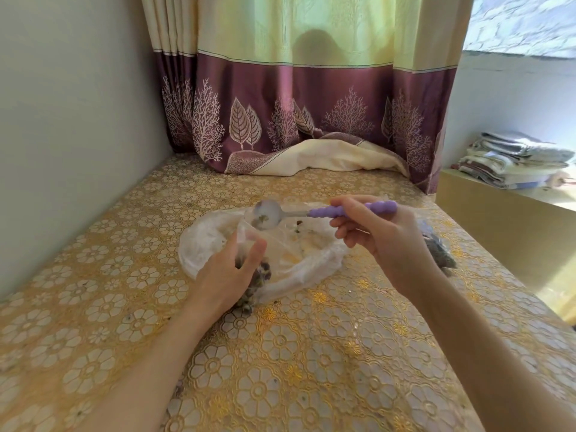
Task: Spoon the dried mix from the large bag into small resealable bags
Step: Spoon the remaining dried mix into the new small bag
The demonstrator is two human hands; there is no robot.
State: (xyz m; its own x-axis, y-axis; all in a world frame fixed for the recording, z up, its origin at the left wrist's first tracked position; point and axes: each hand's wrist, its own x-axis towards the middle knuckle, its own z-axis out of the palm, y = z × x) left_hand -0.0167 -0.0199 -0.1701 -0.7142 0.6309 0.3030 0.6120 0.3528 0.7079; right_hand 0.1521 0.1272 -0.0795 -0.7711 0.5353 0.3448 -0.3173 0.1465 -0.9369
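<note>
The left hand (232,269) grips a small clear bag (249,241) with thumb and fingers curled round it, mouth upward, dried mix (257,285) showing dark in its lower part. The right hand (378,235) pinches the purple handle of a spoon (311,212); its long axis lies roughly level, crosswise, the bowl pointing left and sitting just above the small bag's mouth with a few bits in it. Behind both, the large white bag (311,260) lies slumped open near the middle of the table (311,369). Another filled bag (439,251) lies towards the table's right edge, partly hidden by the right hand.
</note>
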